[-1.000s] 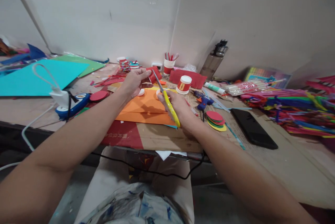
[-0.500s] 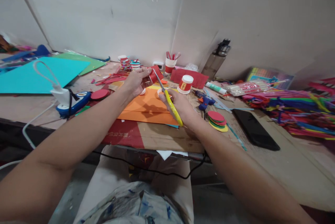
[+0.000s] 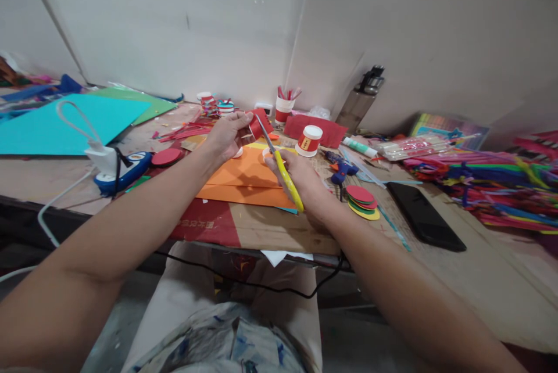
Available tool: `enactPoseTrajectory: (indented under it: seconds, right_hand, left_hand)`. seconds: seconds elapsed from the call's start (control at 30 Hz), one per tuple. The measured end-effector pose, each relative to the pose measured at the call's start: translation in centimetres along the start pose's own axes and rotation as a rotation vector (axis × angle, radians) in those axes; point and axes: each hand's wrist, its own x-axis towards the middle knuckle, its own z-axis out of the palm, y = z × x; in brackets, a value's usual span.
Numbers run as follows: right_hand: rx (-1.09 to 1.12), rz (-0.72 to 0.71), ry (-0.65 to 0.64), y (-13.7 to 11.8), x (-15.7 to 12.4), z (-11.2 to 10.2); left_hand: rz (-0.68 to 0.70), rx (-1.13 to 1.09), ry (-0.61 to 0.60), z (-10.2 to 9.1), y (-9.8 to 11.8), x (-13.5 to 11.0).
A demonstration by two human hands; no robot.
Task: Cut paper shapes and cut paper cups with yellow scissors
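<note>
A small piece of red paper [image 3: 263, 117] is pinched in my left hand [image 3: 230, 133], raised above the sheets on the table. My right hand [image 3: 300, 175] is closed on scissors [image 3: 286, 177] with yellow handles. Their blades point up and to the left and lie against the red paper. Beneath my hands are orange paper sheets [image 3: 244, 193] on a piece of cardboard. Just right of the blades stands an upside-down red and white paper cup [image 3: 309, 140], with a flat red sheet [image 3: 335, 131] behind it.
To the right lie a blue glue gun [image 3: 342, 169], stacked paper circles [image 3: 361, 196], a black phone [image 3: 425, 216] and bundled pipe cleaners [image 3: 501, 181]. A bottle [image 3: 357, 100] stands by the wall. On the left are a blue power strip [image 3: 124, 174] and a turquoise sheet [image 3: 65, 123].
Hardly anything differs. Both hands keep almost the same place, with the scissor blades still at the red paper; the view has shifted very slightly.
</note>
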Motion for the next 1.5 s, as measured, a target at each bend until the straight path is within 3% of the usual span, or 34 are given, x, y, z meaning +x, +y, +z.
enactPoseTrajectory:
  seconds: [0.37, 0.6, 0.83, 1.17, 1.4, 1.5]
  right_hand:
    - [0.04, -0.006, 0.023, 0.1, 0.0, 0.0]
    - [-0.068, -0.037, 0.023, 0.5, 0.3, -0.4]
    - [-0.086, -0.08, -0.001, 0.7, 0.2, -0.8]
    - [0.019, -0.066, -0.008, 0.3, -0.1, -1.0]
    - [0.25, 0.062, -0.19, 0.4, 0.1, -1.7]
    - [0.258, 0.047, -0.179, 0.4, 0.0, -1.5]
  left_hand:
    - [-0.01, 0.001, -0.015, 0.6, -0.1, -0.5]
    - [-0.041, -0.044, -0.015, 0.5, 0.1, -0.2]
    - [-0.053, -0.074, 0.076, 0.2, 0.1, 0.5]
    - [0.054, -0.044, 0.066, 0.6, -0.1, 0.1]
    - [0.095, 0.024, 0.022, 0.2, 0.4, 0.4]
    - [0.109, 0.011, 0.025, 0.3, 0.2, 0.3]
